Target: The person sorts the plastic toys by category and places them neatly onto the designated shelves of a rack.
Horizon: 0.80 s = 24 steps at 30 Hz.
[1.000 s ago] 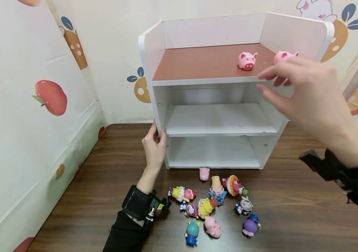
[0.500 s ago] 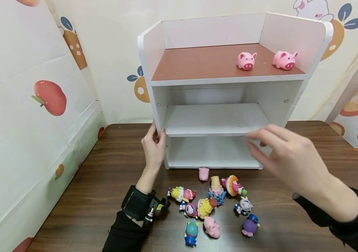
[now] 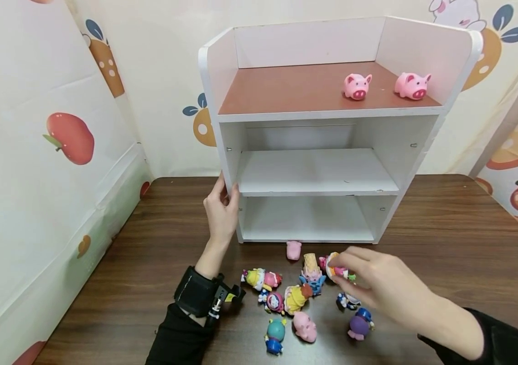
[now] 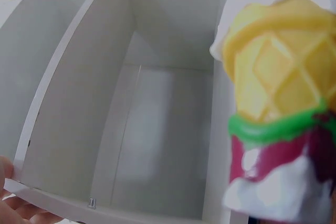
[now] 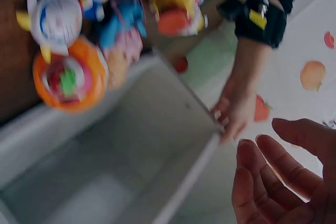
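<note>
My left hand (image 3: 222, 213) grips the left side panel of a white shelf unit (image 3: 318, 117), thumb at the front edge. In the right wrist view, my right hand (image 5: 283, 177) holds nothing, its fingers loosely bent and thumb apart. It hovers in the head view over toy figures on the table, fingertips overlapping a figure with an orange ring (image 3: 330, 263) and partly hiding a white-headed figure (image 3: 347, 301). A purple-and-blue figure (image 3: 360, 324) lies just below. Two pink toy pigs (image 3: 357, 87) stand on the brown top shelf, at its right.
More figures lie left of my right hand: a cone-topped one (image 3: 311, 274), a yellow-dressed one (image 3: 296, 299), a teal one (image 3: 275, 332) and a pink pig (image 3: 304, 327). A small pink piece (image 3: 293, 250) sits at the shelf's base. Fruit-print sheeting (image 3: 158, 66) stands behind.
My right hand has come down from beside the top-shelf pigs, past the shelf's right side, to above the figures on the table. The left hand stays on the side panel.
</note>
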Tool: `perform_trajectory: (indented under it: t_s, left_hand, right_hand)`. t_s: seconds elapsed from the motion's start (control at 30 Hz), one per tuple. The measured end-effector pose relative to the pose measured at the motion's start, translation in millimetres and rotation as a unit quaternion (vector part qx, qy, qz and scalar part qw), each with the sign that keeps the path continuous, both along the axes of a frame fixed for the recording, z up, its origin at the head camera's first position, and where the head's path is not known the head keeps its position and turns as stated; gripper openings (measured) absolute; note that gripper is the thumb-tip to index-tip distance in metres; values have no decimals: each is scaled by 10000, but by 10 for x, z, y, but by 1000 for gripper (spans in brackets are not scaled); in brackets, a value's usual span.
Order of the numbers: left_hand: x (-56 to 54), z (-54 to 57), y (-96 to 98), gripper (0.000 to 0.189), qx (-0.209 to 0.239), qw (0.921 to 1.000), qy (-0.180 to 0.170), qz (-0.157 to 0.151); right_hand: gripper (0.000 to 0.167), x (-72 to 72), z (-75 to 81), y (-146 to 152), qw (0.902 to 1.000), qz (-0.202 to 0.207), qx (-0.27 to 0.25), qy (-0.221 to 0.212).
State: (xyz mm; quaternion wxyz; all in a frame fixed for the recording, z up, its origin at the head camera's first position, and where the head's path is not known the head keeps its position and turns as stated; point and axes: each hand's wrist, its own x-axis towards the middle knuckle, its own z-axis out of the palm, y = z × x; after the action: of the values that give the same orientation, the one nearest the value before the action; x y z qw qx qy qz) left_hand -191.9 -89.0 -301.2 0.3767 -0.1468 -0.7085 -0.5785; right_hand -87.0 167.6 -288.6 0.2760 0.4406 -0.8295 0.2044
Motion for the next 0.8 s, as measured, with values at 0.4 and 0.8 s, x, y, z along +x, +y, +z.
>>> perform_trajectory:
  t_s: [0.4,0.8]
  left_hand:
    - [8,10,2,38,51,10000,-4,-7]
    - [-2,1,-4,38,25,10000,-18,-23]
  right_hand:
    - [28,98,-311,-118,9831,348,876,-1570]
    - [34,88,-479,-228,9498,697,1449,-2684]
